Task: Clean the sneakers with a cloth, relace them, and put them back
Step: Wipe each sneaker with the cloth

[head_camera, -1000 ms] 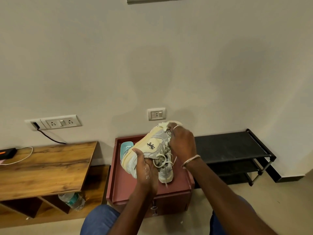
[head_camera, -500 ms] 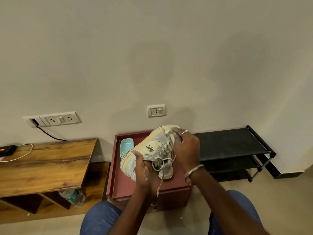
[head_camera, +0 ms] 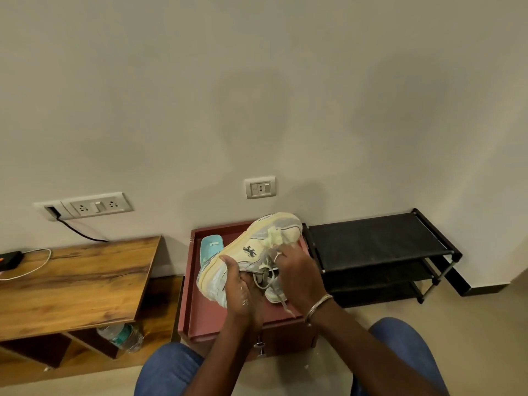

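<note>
Cream-and-grey chunky sneaker with a dark horse logo [head_camera: 251,252] held tilted above the maroon cabinet desk [head_camera: 205,312], toe down at 7 o'clock, heel up at 1 o'clock. Left hand [head_camera: 243,287] clamped around the toe end, thumb over the upper. Right hand [head_camera: 297,275] at 3 o'clock of it, fingers closed, pinching the pale grey lace [head_camera: 264,277]; one loose end dangling. Pale blue insole [head_camera: 211,248] lying flat at 10 o'clock. Black shoe rack [head_camera: 374,238] just beside, at 3 o'clock.
</note>
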